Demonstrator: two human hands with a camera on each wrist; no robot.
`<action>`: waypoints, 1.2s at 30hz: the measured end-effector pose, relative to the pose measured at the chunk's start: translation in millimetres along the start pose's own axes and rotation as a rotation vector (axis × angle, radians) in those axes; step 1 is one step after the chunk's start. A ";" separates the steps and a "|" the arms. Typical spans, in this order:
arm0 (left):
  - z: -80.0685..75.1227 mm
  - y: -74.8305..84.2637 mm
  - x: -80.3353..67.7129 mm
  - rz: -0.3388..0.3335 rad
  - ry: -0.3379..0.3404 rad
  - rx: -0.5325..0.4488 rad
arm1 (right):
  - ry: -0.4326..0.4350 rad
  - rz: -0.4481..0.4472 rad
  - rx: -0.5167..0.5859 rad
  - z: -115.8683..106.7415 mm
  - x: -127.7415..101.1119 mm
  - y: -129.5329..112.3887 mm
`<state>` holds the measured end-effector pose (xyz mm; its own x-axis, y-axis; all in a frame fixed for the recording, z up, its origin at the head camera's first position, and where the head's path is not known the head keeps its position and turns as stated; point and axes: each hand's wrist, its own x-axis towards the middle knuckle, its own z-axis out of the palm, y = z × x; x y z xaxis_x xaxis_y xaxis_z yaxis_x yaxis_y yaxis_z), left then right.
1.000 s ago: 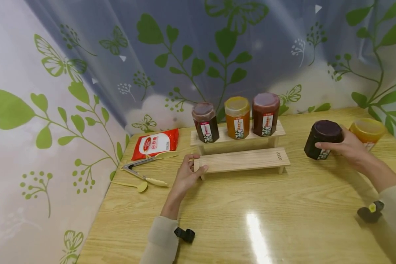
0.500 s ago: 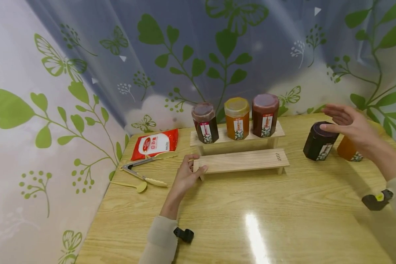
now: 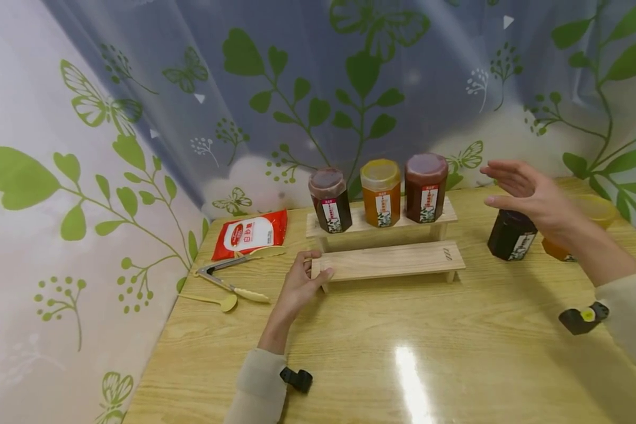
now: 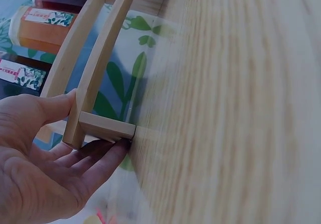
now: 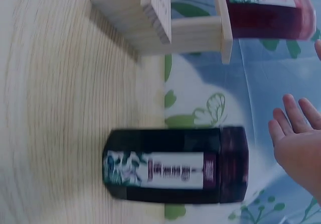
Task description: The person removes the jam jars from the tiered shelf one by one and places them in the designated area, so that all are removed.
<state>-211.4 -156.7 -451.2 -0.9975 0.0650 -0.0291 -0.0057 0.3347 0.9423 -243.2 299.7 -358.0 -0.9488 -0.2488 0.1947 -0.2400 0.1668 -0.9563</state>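
The head camera looks forward and down from above the near edge of the table [image 3: 403,353], taking in the whole two-step wooden rack [image 3: 387,259] and the curtain behind. The left wrist camera sits very close to the rack's left end [image 4: 100,128], turned sideways, facing along the lower step. The right wrist camera, also turned sideways, looks low across the table at the dark jar [image 5: 175,166] and the rack's right end [image 5: 165,28]. All three views share the rack.

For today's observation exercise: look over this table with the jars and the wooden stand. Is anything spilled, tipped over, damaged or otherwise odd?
Nothing is spilled, tipped or visibly damaged. Three jars stand upright on the upper step of the wooden stand; its lower step is bare. A dark jar and an orange jar stand upright off the stand, below the raised right hand. The left hand grips the stand's end.
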 end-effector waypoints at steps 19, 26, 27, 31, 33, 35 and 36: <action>0.6 -4.9 -1.9 0.013 0.007 -0.017 | -0.030 0.101 0.098 64.5 31.0 -0.5; 1.3 -2.8 -1.1 0.008 -0.002 -0.007 | 0.017 0.124 0.051 86.1 40.6 -0.8; 1.3 -2.2 -0.9 0.007 -0.002 -0.008 | 0.028 0.122 0.053 88.6 42.0 0.0; 1.0 -0.4 -0.3 0.009 -0.001 0.000 | 0.065 0.113 0.045 97.1 46.3 2.9; 0.7 -0.2 0.1 0.009 -0.001 0.005 | 0.082 0.110 0.038 101.0 47.8 3.8; 0.4 -0.1 0.4 0.008 -0.001 0.006 | 0.098 0.109 0.029 105.4 48.4 4.0; 0.2 -0.2 0.8 0.007 -0.001 0.004 | 0.109 0.110 0.020 107.5 48.6 3.9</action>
<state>-212.2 -156.6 -451.5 -0.9974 0.0684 -0.0227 0.0018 0.3381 0.9411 -268.1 185.7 -375.7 -0.9861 -0.1244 0.1100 -0.1302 0.1683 -0.9771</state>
